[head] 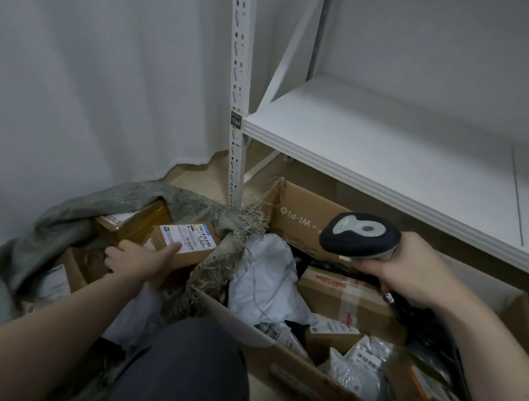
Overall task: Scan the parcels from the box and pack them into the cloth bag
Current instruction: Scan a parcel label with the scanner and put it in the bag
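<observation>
My left hand [139, 260] reaches into the grey-green cloth bag [54, 221] at the left and grips a small brown parcel [185, 239] with a white label facing up. Other brown parcels [130, 220] lie in the bag around it. My right hand [413, 278] holds a black and grey barcode scanner [360, 235] above the open cardboard box [301, 218] on the right. In that box lie a white poly mailer [266, 280], a taped brown parcel [345, 293] and several small grey bagged parcels [356, 365].
A white metal shelf [395, 156] juts out over the back of the box, with its perforated upright post [239, 97] between bag and box. A white curtain [90, 62] hangs at the left. My knee in dark trousers [182, 373] sits between bag and box.
</observation>
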